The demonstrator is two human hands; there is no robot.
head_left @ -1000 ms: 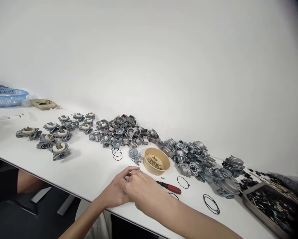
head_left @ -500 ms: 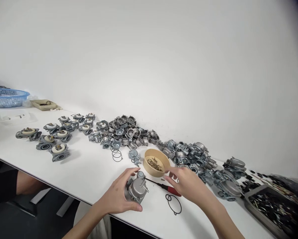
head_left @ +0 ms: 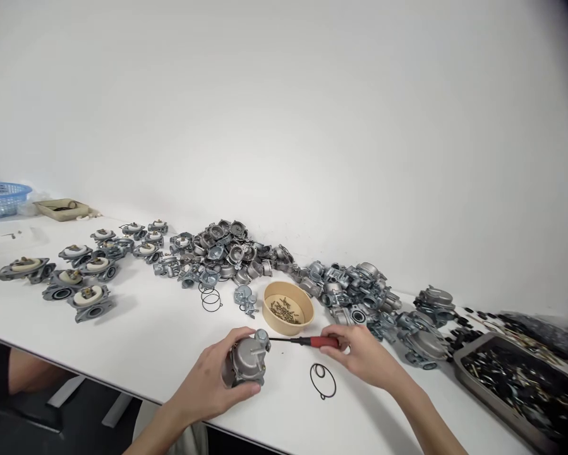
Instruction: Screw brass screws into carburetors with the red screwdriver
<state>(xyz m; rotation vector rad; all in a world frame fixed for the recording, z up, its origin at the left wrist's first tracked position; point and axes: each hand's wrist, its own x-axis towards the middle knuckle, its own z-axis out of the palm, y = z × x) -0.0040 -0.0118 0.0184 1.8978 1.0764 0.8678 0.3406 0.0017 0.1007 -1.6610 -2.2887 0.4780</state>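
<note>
My left hand (head_left: 213, 373) is wrapped around a grey metal carburetor (head_left: 249, 359) near the table's front edge, its domed bowl facing up. In my right hand (head_left: 354, 351) is the red handle of a screwdriver (head_left: 322, 342), gripped between thumb and fingers. The dark shaft points left, with its tip beside the round cap on the carburetor; whether they touch I cannot tell. Just below the handle lies a black rubber gasket ring (head_left: 322, 382) with a smaller ring. A round tan tub (head_left: 266, 309) of small brass-coloured screws stands behind the screwdriver.
Heaps of carburetor parts (head_left: 236, 253) and carburetor bodies (head_left: 354, 291) line the wall. Several carburetors with white floats (head_left: 88, 297) stand at left. A grey tray (head_left: 464, 366) of small parts is at right. A blue basket (head_left: 2, 202) sits far left; another person's leg (head_left: 30, 373) shows below.
My right hand has taken hold of the screwdriver, which lay on the table, and swung it level toward the carburetor. The carburetor has turned in my left hand. The view has shifted slightly right.
</note>
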